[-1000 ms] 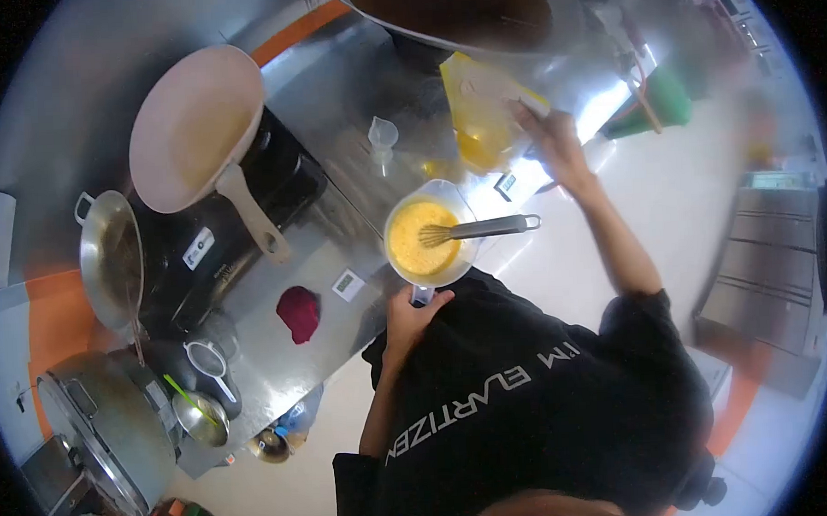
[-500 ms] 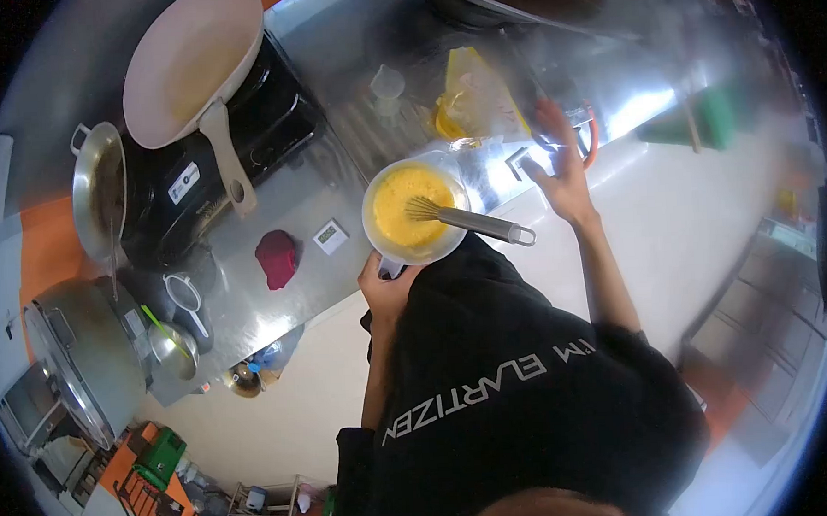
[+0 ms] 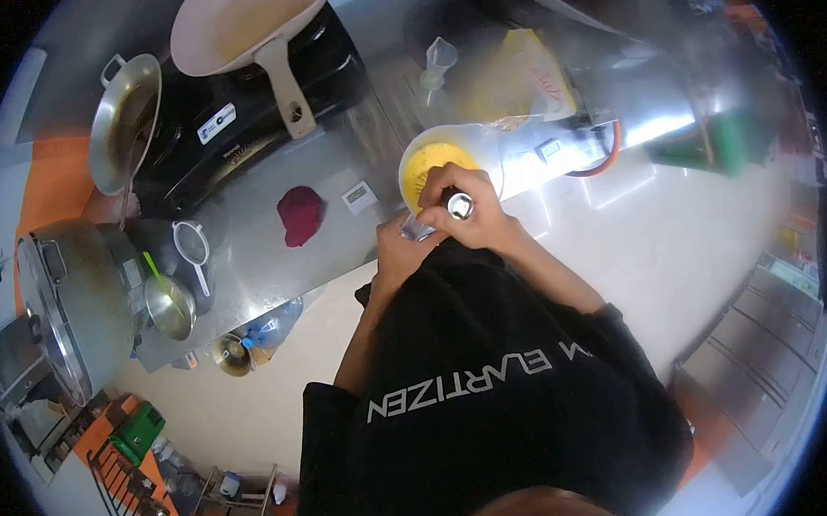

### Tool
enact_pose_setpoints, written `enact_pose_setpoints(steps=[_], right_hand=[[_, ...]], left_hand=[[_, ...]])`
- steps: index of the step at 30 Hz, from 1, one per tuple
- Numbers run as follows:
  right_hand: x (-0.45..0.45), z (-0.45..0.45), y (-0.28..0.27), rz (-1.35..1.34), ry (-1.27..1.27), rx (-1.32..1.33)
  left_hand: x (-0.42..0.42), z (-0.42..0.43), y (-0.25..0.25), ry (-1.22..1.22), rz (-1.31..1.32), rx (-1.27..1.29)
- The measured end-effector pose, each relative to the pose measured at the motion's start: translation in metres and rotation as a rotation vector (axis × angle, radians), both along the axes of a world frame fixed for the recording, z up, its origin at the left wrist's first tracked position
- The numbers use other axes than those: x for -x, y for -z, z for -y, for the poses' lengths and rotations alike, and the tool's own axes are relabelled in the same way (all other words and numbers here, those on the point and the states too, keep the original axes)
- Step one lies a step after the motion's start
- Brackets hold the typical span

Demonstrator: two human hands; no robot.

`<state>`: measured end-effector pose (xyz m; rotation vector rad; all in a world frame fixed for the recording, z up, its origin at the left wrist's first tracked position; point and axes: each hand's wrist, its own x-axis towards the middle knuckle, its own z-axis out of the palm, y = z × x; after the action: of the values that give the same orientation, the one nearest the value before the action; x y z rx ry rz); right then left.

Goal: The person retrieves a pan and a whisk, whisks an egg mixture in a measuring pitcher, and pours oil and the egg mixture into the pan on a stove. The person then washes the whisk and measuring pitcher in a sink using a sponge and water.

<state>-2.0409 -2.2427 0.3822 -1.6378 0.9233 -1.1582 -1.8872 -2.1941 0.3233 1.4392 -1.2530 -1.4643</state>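
Note:
My left hand (image 3: 402, 254) is closed on the handle of a white plastic jug (image 3: 489, 153) at the counter's near edge. Yellow liquid that looks like beaten egg (image 3: 441, 153) fills part of the jug. Over the jug, my right hand (image 3: 474, 203) wraps round a whisk (image 3: 458, 205). The end of its handle points up towards me, and its wires are mostly hidden behind my fingers. A yellow-and-white plastic packet (image 3: 521, 83) lies just beyond the jug, near a small clear cup (image 3: 438, 61).
To the left, a pale frying pan (image 3: 291, 88) rests on a black stove (image 3: 189, 180). A maroon cloth (image 3: 299, 216), a white digital timer (image 3: 359, 198), a strainer (image 3: 191, 242) and a metal bowl (image 3: 184, 319) lie on the steel counter (image 3: 257, 274). A large pot (image 3: 92, 290) stands farther left.
My right hand has come in from the right, where it was open, and taken hold of the whisk, which now stands more upright. My left hand stays at the jug's handle. The view has shifted.

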Motion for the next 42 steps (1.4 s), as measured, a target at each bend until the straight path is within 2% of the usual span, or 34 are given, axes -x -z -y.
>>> enact_pose_setpoints(steps=[1,3,5,7,9,10,12,13,14,16,17,18,20,21,23,24,26,28,29,31,32,33,35,36,37,38,39,41,42], right_hand=[[-0.002,0.008,0.001,-0.151,-0.040,0.001],[0.005,0.005,0.003,-0.181,0.098,-0.189],[0.017,-0.004,-0.009,0.187,0.283,-0.339],[0.016,-0.017,-0.023,0.479,0.479,-0.370],[0.007,-0.013,-0.009,0.302,0.643,-0.283],[-0.002,-0.009,-0.006,-0.279,0.777,-0.187],[-0.005,-0.024,-0.010,0.060,0.659,-0.305],[0.001,-0.030,-0.026,0.636,0.542,-0.310],[0.004,-0.032,-0.033,0.703,0.532,-0.113],[-0.001,-0.025,-0.006,0.325,0.978,-0.131],[-0.005,-0.017,0.003,0.232,0.892,-0.196],[-0.006,-0.023,0.005,0.322,0.878,-0.250],[0.008,-0.042,-0.023,0.845,0.607,-0.071],[0.006,-0.043,-0.022,0.874,0.749,-0.100],[-0.006,-0.036,0.023,0.196,1.120,-0.072],[-0.014,-0.029,0.014,0.369,1.037,-0.242],[-0.004,-0.038,-0.027,0.697,0.774,-0.019],[-0.003,-0.034,-0.007,0.090,1.174,0.045],[-0.003,-0.033,0.000,0.243,1.100,-0.002],[-0.002,-0.033,0.015,0.551,0.972,-0.106],[0.003,-0.036,-0.012,0.795,0.799,-0.021],[0.010,-0.034,-0.022,0.730,0.827,-0.021],[-0.009,-0.031,0.015,-0.148,1.136,0.081],[-0.024,-0.019,0.015,0.265,1.088,-0.197],[-0.023,-0.024,-0.001,0.427,1.234,-0.277],[-0.002,-0.030,-0.013,0.758,0.905,-0.081],[0.000,-0.025,-0.005,0.331,1.076,0.034],[-0.002,-0.032,0.024,0.077,1.158,-0.078],[-0.011,-0.022,0.020,0.277,1.089,-0.265]], left_hand=[[-0.003,0.000,0.004,-0.023,-0.024,-0.026],[-0.013,-0.007,0.016,0.041,0.027,0.056],[-0.018,-0.007,0.021,0.084,0.072,0.103],[-0.023,-0.013,0.013,0.114,0.119,0.098],[-0.027,-0.013,0.021,0.106,0.116,0.198],[-0.027,-0.015,0.025,0.109,0.113,0.247],[-0.031,-0.017,0.022,0.069,0.074,0.349],[-0.029,-0.013,0.024,0.036,0.055,0.400],[-0.028,-0.020,0.024,0.040,0.047,0.304],[-0.033,-0.019,0.024,0.070,0.049,0.150],[-0.034,-0.016,0.012,0.094,0.109,0.180],[-0.035,-0.019,0.009,0.094,0.109,0.246],[-0.032,-0.012,0.010,0.050,0.108,0.387],[-0.033,-0.024,0.010,0.080,0.128,0.318],[-0.038,-0.034,0.012,0.154,0.167,0.219],[-0.034,-0.019,0.012,0.168,0.182,0.202],[-0.028,0.009,0.012,0.116,0.193,0.201],[-0.033,-0.018,0.001,0.128,0.215,0.104],[-0.031,-0.018,0.011,0.107,0.156,0.286],[-0.027,-0.006,0.011,0.058,0.118,0.456],[-0.027,-0.006,0.014,0.039,0.103,0.521],[-0.028,-0.010,0.008,0.087,0.159,0.246],[-0.032,-0.022,0.010,0.154,0.176,0.042],[-0.030,-0.015,0.014,0.166,0.132,0.133],[-0.030,-0.008,0.020,0.145,0.146,0.141],[-0.029,-0.005,0.019,0.136,0.160,0.135],[-0.032,-0.020,0.013,0.153,0.179,0.095],[-0.035,-0.031,0.002,0.189,0.217,0.064],[-0.031,-0.015,-0.001,0.197,0.232,0.092]])
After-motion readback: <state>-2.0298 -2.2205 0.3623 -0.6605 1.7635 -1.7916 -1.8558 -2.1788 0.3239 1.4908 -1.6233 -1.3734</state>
